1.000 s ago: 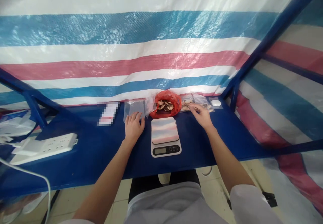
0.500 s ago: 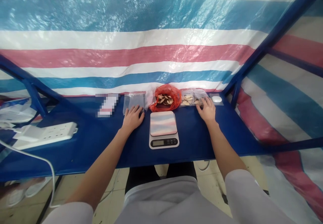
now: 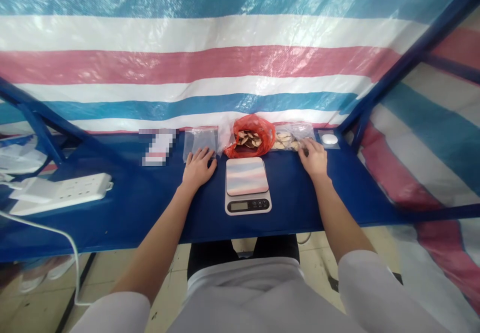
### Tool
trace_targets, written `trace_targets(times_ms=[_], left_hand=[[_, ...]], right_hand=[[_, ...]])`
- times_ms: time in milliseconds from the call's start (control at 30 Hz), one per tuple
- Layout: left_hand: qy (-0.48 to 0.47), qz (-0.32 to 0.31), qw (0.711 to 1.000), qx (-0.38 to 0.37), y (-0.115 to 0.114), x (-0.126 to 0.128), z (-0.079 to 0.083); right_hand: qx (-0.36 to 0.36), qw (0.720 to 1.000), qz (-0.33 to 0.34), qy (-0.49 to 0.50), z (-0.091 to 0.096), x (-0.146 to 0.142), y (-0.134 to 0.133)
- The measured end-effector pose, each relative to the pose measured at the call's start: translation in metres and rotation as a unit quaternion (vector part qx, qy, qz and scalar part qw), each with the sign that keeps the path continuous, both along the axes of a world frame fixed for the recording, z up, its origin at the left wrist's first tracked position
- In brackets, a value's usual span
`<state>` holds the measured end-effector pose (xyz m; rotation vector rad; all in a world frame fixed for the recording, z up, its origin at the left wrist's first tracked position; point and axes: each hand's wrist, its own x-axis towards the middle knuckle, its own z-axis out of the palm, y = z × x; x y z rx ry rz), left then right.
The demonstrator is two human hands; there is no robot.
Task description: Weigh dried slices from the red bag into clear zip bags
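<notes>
My left hand (image 3: 198, 167) lies flat, fingers spread, over the near edge of a clear zip bag (image 3: 200, 139) with nothing visible inside. My right hand (image 3: 314, 157) rests with its fingers loosely curved and apart at the right end of a clear bag of pale dried slices (image 3: 285, 138). Its fingertips touch that bag. Between my hands an open red plastic bag (image 3: 265, 132) holds more dried slices (image 3: 249, 139) with dark edges. A white kitchen scale (image 3: 247, 185) stands in front of it, its plate bare and its display dark.
A white round object (image 3: 329, 139) in a small clear packet lies right of my right hand. Left are a blurred-out white item (image 3: 159, 145) and a power strip (image 3: 75, 193) with a white cable. Blue table (image 3: 142, 208), blue frame bars and a striped sheet (image 3: 187, 65) surround the space.
The camera view has tipped down and shifted slightly. Both hands stay in nearly the same places on the bags; nothing is picked up or let go.
</notes>
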<state>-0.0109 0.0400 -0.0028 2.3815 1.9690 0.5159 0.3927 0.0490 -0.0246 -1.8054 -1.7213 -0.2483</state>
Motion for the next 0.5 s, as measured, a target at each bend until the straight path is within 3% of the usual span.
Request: trace_targets(times_ms=[500], left_hand=[[0.009,0.001,1.0,-0.01,-0.0007,0.0023,0.0023]], right_hand=[[0.062,0.996,0.05,0.028,-0.0018,0.0038,0.0017]])
